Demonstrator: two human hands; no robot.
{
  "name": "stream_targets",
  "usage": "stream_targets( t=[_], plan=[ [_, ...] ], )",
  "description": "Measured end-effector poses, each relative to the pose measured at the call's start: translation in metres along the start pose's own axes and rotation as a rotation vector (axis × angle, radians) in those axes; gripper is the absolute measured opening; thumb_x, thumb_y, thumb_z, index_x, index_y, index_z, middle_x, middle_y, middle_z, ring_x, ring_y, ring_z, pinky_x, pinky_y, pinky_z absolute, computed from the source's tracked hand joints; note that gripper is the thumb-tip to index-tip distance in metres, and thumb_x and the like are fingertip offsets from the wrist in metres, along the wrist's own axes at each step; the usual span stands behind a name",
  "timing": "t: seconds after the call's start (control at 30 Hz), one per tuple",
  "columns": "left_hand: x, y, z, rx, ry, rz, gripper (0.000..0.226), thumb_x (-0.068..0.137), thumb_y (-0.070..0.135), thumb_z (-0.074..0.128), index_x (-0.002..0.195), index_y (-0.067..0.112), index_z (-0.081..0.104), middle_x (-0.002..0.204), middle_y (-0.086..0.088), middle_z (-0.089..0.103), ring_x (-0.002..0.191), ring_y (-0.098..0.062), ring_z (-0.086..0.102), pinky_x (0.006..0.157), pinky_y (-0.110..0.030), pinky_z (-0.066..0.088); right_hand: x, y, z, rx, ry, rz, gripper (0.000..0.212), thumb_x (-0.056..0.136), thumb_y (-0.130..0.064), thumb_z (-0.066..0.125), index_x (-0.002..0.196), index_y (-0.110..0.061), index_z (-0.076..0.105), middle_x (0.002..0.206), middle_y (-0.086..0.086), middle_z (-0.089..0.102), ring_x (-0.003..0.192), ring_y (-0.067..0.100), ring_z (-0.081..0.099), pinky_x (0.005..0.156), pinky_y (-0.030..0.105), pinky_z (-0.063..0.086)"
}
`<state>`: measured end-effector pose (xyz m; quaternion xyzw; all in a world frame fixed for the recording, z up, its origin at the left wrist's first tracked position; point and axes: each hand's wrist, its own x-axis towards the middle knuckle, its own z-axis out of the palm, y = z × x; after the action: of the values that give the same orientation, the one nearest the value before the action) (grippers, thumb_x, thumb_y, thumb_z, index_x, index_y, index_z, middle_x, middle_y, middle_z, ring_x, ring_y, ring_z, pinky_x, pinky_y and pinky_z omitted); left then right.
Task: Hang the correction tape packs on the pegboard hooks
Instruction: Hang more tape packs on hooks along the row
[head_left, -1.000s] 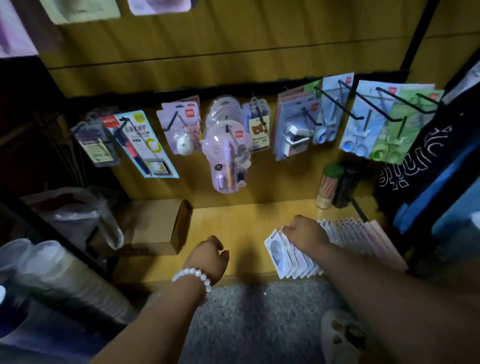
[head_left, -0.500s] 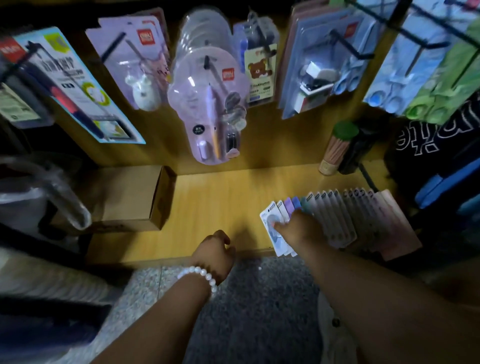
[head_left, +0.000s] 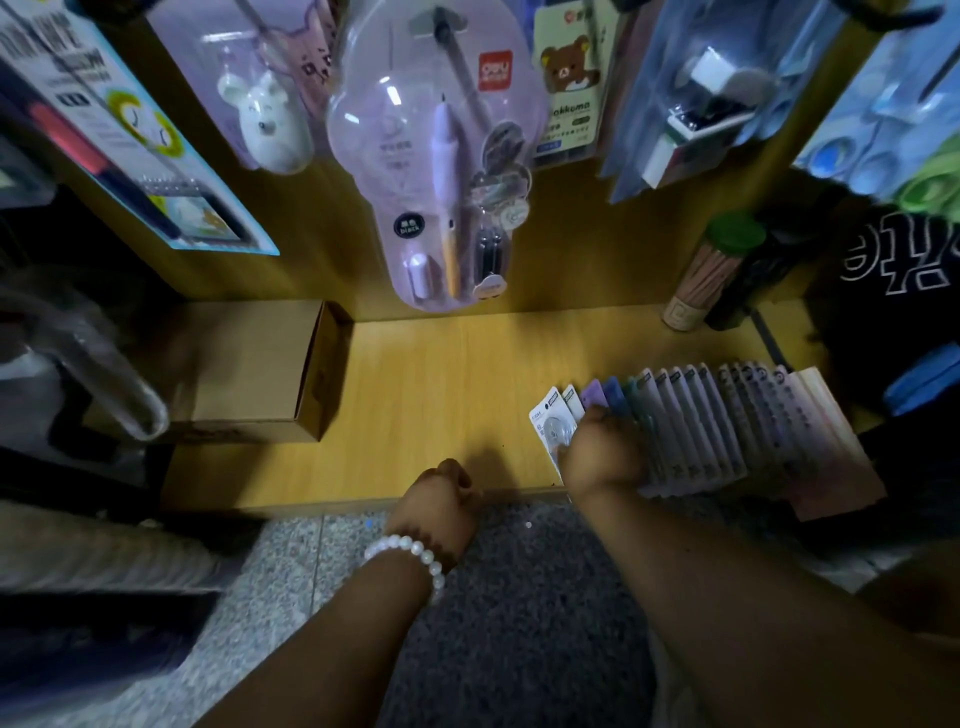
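My right hand rests on the near end of the fanned correction tape packs, lower right of centre on the shelf; whether its fingers pinch one I cannot tell. My left hand, at bottom centre, is curled on nothing. I'd peel off only the leftmost pack, keeping its hang hole clear.

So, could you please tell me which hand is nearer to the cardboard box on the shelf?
The left. The left hand, at the shelf's front edge, sits right of the cardboard box across bare shelf; the right hand is farther right, on the fanned correction tape packs.
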<state>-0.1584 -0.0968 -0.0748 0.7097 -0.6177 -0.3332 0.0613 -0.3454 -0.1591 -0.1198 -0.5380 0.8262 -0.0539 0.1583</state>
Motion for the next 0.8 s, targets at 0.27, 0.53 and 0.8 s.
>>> stream_targets(
  t=[0.27,0.53,0.8],
  plan=[
    [-0.007,-0.001,-0.005,-0.024,0.017,-0.013,0.023,0.095,0.031,0.05,0.112,0.017,0.056,0.101,-0.006,0.068,0.089,-0.021,0.065,0.075,-0.03,0.051,-0.007,-0.003,-0.007,0.018,-0.048,-0.031,0.055,0.088,-0.039,0.061,0.131,-0.009,0.044,0.127,0.012,0.061,0.116,0.029,0.059,0.091,0.033,0.047],
    [-0.023,0.013,-0.028,-0.122,0.082,-0.062,0.022,0.095,0.029,0.053,0.11,0.013,0.056,0.092,-0.011,0.072,0.082,-0.025,0.065,0.07,-0.029,0.048,-0.023,-0.016,-0.036,0.453,-0.176,-0.08,0.04,0.072,-0.034,0.078,0.097,-0.005,0.064,0.091,0.006,0.069,0.084,0.024,0.065,0.065,0.027,0.047],
    [-0.05,0.021,-0.051,-0.293,0.164,-0.139,0.033,0.098,0.039,0.045,0.11,0.01,0.054,0.094,-0.014,0.072,0.087,-0.03,0.07,0.081,-0.04,0.055,-0.063,-0.051,-0.08,0.791,-0.302,-0.087,0.043,0.07,-0.03,0.084,0.1,-0.009,0.061,0.091,0.003,0.067,0.077,0.015,0.061,0.06,0.022,0.045]
  ],
)
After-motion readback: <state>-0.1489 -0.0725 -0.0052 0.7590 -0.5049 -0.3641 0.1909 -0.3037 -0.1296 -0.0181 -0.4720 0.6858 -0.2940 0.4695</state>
